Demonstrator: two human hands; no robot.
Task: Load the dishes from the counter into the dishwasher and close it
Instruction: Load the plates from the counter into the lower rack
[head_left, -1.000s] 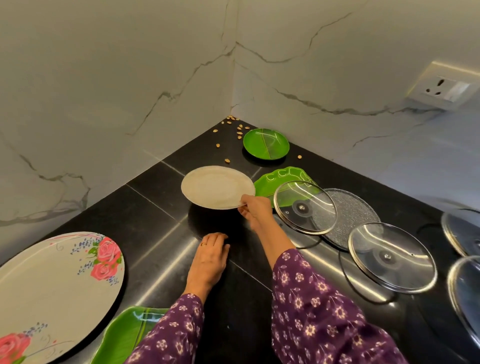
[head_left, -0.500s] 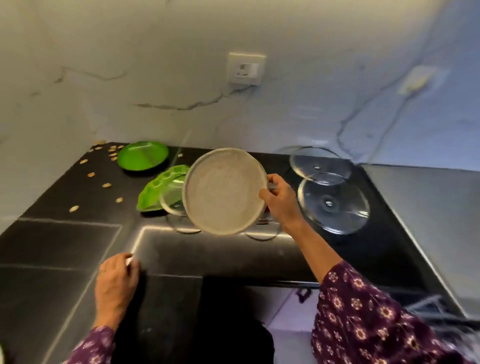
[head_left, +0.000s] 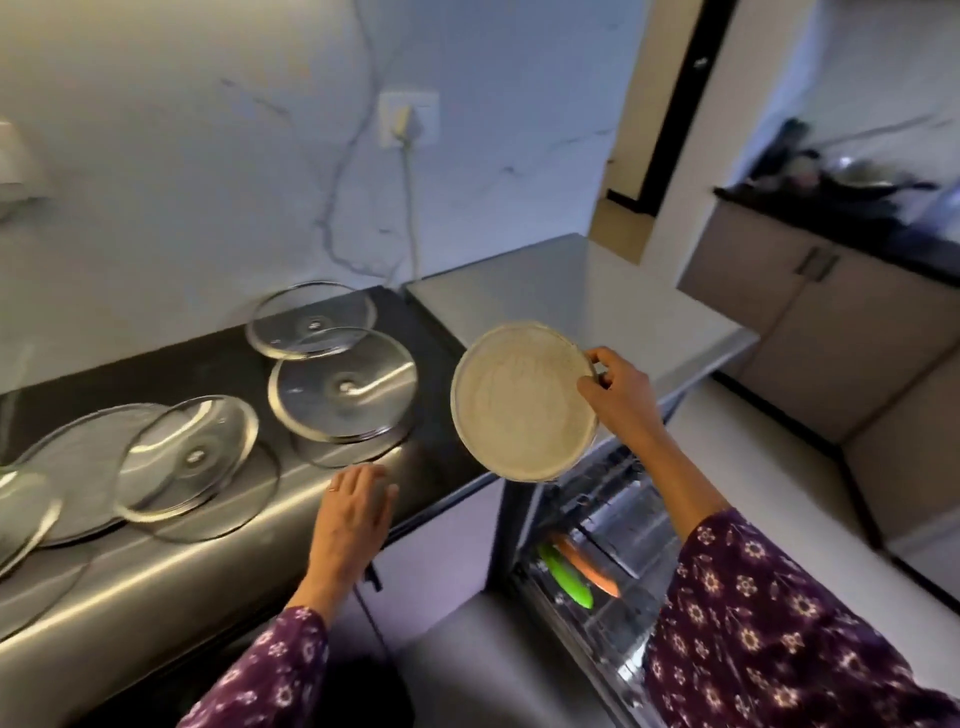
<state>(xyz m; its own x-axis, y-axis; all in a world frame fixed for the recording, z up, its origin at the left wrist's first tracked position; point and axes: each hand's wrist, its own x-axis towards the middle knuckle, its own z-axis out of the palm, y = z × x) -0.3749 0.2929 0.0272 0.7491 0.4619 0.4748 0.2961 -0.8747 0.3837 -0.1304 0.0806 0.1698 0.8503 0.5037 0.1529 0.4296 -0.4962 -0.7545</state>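
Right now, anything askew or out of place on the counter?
Yes. The front-left round glass lid looks tilted, its edge over a grey textured disc; farther right, the middle glass lid overlaps the rear glass lid. No spill visible.

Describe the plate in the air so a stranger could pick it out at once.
Find the right end of the black counter, above the open dishwasher. The right hand holds a round plate there by its rim. It is opaque and off-white, unlike the clear glass lids on the counter.
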